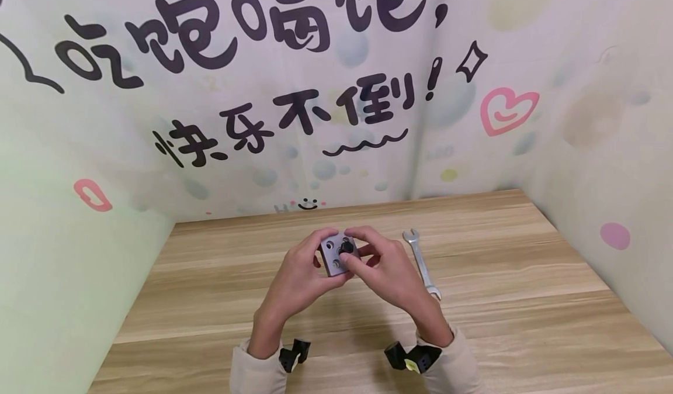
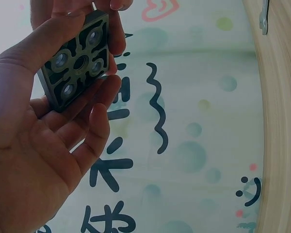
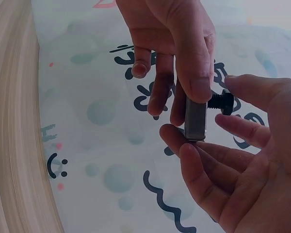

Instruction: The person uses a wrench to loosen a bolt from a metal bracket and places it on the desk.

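I see both hands raised over the wooden table (image 1: 210,277). The left hand (image 1: 302,271) curls thumb and fingers round the edges of a square grey plate (image 1: 332,255); the right hand (image 1: 388,265) pinches the head of a black bolt (image 3: 227,102), other fingers bent against the plate. A double open-end wrench (image 1: 420,259) lies just beside the right hand. Fingers hide some of the plate's rim from me; its face has round holes, its underside is ribbed, and the bolt stands out, thread showing.
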A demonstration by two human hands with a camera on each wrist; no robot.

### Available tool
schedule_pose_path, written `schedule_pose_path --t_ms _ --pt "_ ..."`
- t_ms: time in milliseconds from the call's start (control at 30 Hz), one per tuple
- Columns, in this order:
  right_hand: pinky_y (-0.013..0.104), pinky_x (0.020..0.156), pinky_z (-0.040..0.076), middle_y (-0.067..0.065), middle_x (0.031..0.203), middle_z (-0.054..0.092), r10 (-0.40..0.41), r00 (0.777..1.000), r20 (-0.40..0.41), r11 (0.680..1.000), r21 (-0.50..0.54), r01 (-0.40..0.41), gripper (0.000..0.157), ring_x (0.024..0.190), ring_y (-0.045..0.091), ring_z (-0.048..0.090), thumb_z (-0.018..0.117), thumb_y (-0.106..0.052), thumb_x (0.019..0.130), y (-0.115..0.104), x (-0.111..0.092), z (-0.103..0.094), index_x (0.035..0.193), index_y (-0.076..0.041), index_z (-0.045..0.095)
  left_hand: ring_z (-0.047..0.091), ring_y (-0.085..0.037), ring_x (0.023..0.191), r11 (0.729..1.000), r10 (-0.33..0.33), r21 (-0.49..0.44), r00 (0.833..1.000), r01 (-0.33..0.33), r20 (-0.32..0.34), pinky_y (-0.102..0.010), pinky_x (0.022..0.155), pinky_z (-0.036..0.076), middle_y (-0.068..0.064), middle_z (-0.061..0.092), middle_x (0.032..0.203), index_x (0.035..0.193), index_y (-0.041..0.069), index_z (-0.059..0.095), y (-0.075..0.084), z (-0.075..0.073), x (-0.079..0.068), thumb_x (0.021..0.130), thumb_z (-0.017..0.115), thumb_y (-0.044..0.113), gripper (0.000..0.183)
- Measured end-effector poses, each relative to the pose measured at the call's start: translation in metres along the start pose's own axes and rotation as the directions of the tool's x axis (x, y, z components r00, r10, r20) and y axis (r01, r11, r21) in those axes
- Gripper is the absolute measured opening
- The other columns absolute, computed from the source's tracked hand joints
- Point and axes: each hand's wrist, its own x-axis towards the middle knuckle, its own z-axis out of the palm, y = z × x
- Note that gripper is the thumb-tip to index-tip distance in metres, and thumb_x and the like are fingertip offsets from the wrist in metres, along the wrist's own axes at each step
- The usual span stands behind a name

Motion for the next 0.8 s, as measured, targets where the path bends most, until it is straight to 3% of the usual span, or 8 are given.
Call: schedule_pose_path --t_ms 267,800 --pt "0.025 0.064 0.056 0.008 0.117 0.071 0.028 0.999 -0.031 0.999 0.040 -0.026 0.018 0.081 0.012 0.071 0.074 -0.017 0.090 -0.0005 0.0006 0.0026 0.105 -0.015 0.065 0.056 -0.009 0.081 1.000 0.003 -0.015 1.000 -0.003 0.001 -0.022 0.064 0.049 -0.001 0.067 0.110 0.130 0.009 0.057 -0.0004 0.0001 -0.0006 0.072 0.090 0.019 0.068" --pt "0.025 0.066 0.056 0.009 0.113 0.072 -0.013 1.000 -0.023 1.000 0.010 0.014 0.019 0.086 0.016 0.073 0.072 -0.016 0.091 -0.0006 0.0008 0.0014 0.109 -0.012 0.068 0.056 -0.010 0.081 1.000 0.005 -0.007 1.000 -0.005 0.007 -0.022 0.064 0.049 -0.002 0.067 0.110 0.130 0.008 0.056 -0.0005 -0.0001 -0.0006 0.072 0.090 0.019 0.068"
